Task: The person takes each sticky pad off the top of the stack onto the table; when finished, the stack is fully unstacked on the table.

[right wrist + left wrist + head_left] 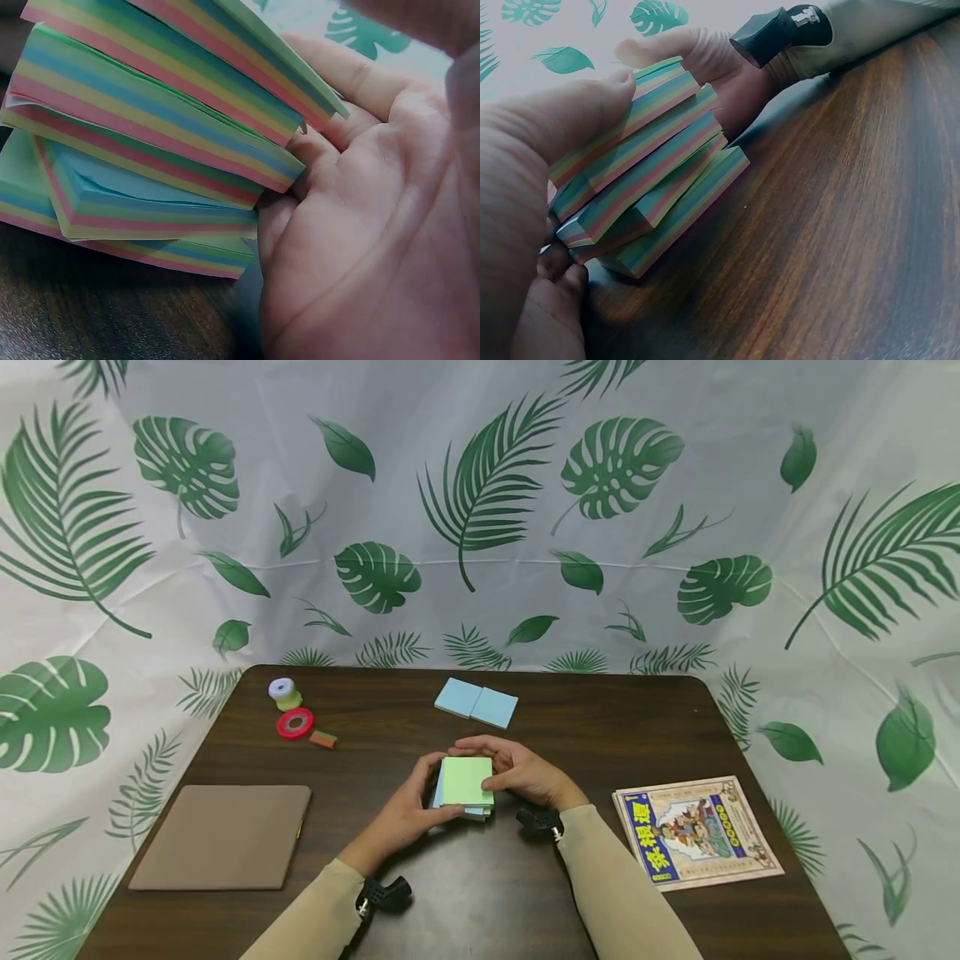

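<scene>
A stack of sticky note pads [467,781] stands over the middle of the table, a light green sheet on top and a blue edge showing below. Striped pad sides [656,161] in pink, yellow, blue and green fan unevenly in the left wrist view. My left hand [405,810] grips the stack from the left, thumb along the near side. From the right, my right hand [525,772] holds it with the thumb on the top sheet and fingers behind. In the right wrist view the pads [150,135] lean against the fingers, lower ones askew close over the table.
Two blue sticky pads [476,702] lie side by side at the back. Back left are stacked tape rolls [285,694], a red tape ring [296,723] and a small orange-green block [323,740]. A brown folder [221,837] lies left, printed booklets [697,832] right.
</scene>
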### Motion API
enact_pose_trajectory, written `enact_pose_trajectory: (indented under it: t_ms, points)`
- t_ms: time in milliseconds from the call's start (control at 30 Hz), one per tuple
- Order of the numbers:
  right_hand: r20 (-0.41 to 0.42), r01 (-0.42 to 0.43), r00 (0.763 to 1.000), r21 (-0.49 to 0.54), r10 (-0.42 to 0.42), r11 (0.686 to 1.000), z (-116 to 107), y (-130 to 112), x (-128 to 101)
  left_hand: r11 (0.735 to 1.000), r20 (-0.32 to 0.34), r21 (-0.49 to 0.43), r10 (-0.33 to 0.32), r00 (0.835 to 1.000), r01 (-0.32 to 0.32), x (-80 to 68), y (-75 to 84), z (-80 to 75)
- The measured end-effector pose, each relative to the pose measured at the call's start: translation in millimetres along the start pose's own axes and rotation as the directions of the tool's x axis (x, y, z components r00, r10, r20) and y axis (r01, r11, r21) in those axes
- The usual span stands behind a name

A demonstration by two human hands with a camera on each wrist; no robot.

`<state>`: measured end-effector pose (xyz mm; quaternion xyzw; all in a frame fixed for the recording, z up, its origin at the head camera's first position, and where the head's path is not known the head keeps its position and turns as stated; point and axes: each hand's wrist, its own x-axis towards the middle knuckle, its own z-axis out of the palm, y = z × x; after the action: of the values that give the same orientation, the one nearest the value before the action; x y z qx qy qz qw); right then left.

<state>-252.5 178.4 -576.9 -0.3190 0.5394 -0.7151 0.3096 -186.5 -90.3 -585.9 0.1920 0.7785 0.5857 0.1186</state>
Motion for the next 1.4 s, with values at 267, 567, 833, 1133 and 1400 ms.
enact_pose_trajectory:
  t_ms: [267,567,833,1133,1400]
  points:
    - [0.001,-0.03,1.0,-0.09,0.03,0.996,-2.2,-1.8,1.2,1.0,-0.01,0.014,-0.013,1.0,0.013,0.6,1.3,-0.1]
    - [-0.026,-0.043,0.999,-0.043,0.041,0.998,-4.3,0.8,-0.2,1.0,-0.007,0.007,-0.027,1.0,0.027,-0.1,2.0,-0.5]
    - [-0.057,-0.015,0.998,-0.005,0.014,1.0,-4.6,1.5,-1.3,1.0,-0.019,0.009,-0.029,0.999,0.029,0.3,1.7,-0.2]
    - [-0.129,0.012,0.992,0.009,-0.011,1.0,-5.7,1.3,-2.6,1.0,-0.003,-0.005,-0.001,1.0,0.001,0.6,3.5,-1.0]
    - [-0.202,0.056,0.977,-0.027,-0.061,0.998,-6.0,0.9,-2.6,1.0,0.0,0.008,0.018,1.0,-0.018,-0.4,5.6,-1.3]
